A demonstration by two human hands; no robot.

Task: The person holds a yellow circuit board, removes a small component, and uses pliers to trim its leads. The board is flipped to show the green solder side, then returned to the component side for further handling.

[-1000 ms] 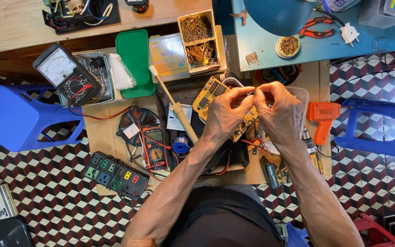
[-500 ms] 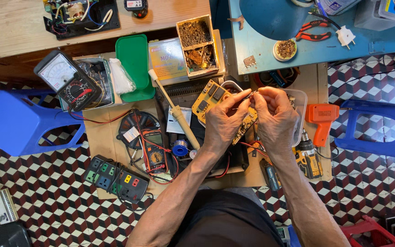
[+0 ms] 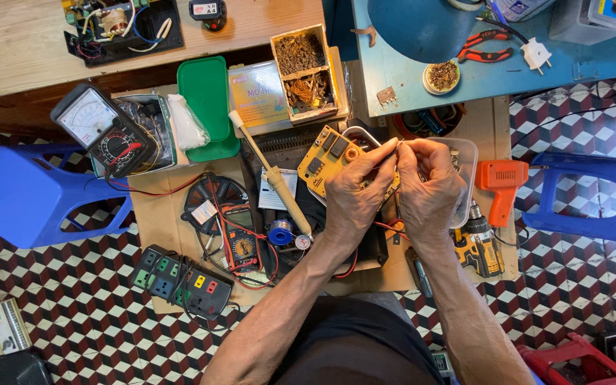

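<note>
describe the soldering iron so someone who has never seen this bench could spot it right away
Start at the green plastic tray lying near the wooden tabletop's front edge, then look just right of its lower corner. The soldering iron lies slanted from there down toward the person's left hand, past a small blue solder spool. Its long cream handle sets it apart from the meters and black wiring around it.
</note>
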